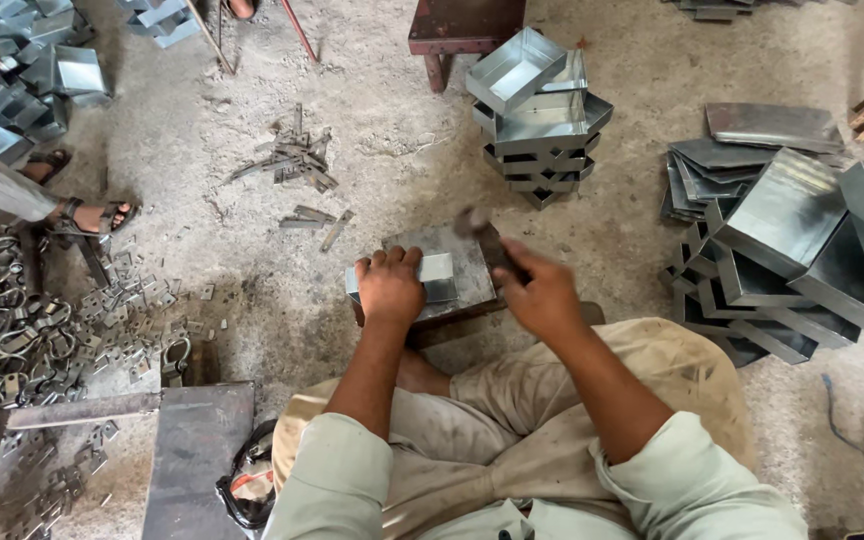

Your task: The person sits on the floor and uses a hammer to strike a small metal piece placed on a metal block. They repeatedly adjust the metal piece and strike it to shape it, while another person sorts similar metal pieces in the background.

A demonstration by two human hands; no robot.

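Because the left hand [389, 288] presses its fingers down on the small bent sheet-metal piece [436, 268] lying on the steel block [452, 265] at the centre of the frame, those fingers sit just beside where the blurred hammer [479, 232] would land. The right hand [542, 295] is clenched around the hammer's handle; the left grip is pinning the piece rather than closing round it. A blow slightly off to the left could strike the fingertips, or a glancing hit could kick the thin piece off the block onto the floor. The cut edges of the stacked trays [540, 125] nearby and the scrap strips [292, 160] also threaten bare skin.
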